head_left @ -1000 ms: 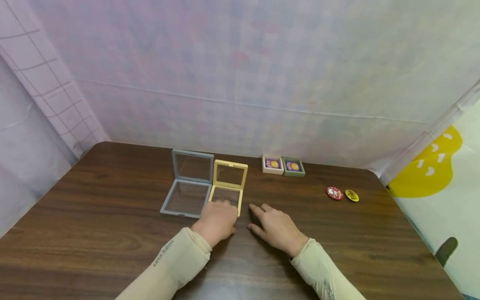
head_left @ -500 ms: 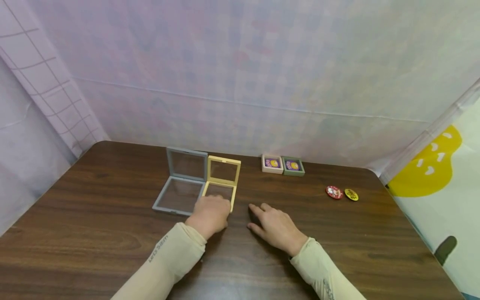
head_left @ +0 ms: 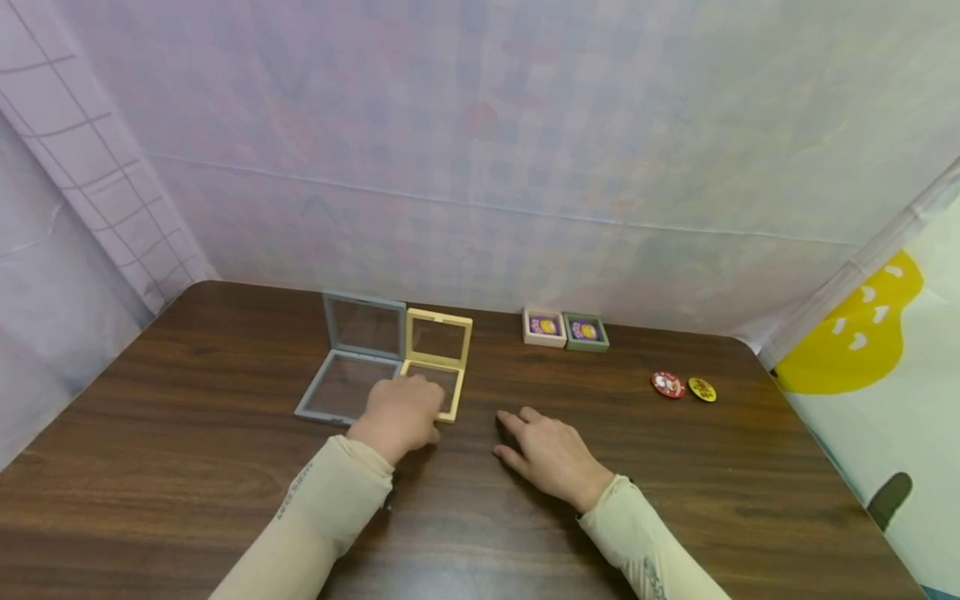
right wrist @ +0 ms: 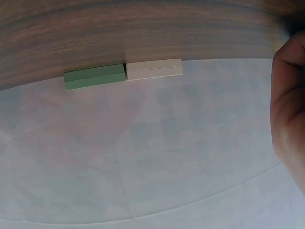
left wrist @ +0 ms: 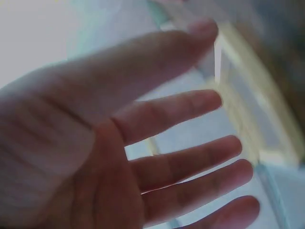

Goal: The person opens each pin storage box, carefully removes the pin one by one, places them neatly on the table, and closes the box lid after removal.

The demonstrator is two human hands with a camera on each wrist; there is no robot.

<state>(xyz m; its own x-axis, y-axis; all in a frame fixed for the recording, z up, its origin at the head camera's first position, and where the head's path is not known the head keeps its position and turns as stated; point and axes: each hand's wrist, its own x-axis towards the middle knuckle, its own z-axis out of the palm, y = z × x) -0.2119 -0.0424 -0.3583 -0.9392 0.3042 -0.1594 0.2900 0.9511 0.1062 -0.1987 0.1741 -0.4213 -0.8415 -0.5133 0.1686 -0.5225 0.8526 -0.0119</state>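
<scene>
My left hand (head_left: 401, 412) is over the front of a yellow hinged display frame (head_left: 435, 363), whose lid stands up at the back. Fingers and thumb are extended in the left wrist view, close over the yellow frame (left wrist: 240, 112). Against its left side stands a larger grey-blue hinged frame (head_left: 363, 357), also with its lid raised; both have clear panes. The hand hides the frames' adjoining front corners. To the right, my right hand (head_left: 551, 458) rests on the table with fingers spread and nothing in it.
Near the back edge of the brown table (head_left: 187, 467) sit a pale pink box (head_left: 544, 342) and a green box (head_left: 587, 347), side by side. A red round badge (head_left: 667, 384) and a yellow one (head_left: 702, 389) lie at the right. A cloth backdrop (head_left: 480, 208) hangs behind.
Both hinged frames have slid left and slightly back across the table, along with my left hand. The right hand has stayed in place.
</scene>
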